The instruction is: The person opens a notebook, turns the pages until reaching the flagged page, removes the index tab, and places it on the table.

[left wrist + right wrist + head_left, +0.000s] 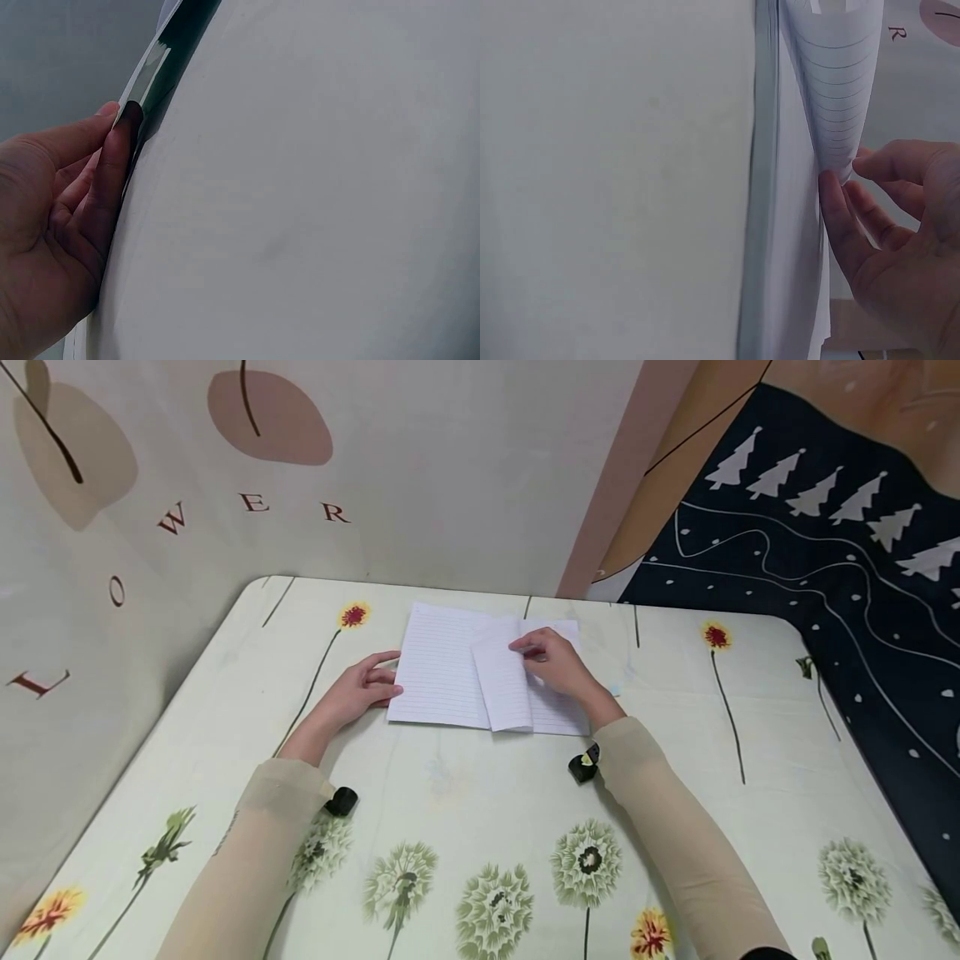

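An open notebook (438, 672) with lined white pages lies at the far middle of the table. The left hand (358, 689) holds its left edge; in the left wrist view the thumb is over the pages and a finger is under the dark green cover (174, 56). A single page (498, 681) stands curled up over the middle of the notebook. Its edge is pinched by the right hand (557, 662), above the right-hand pages. Seen from the right wrist, the page (838, 82) bends into a loop between thumb and fingers.
A white cloth (465, 802) printed with flowers covers the table. Behind it rises a pale backdrop (450, 485) with letters, and to the right a dark blue cloth (810, 552) with white trees. Small black cameras (342, 802) sit at both wrists.
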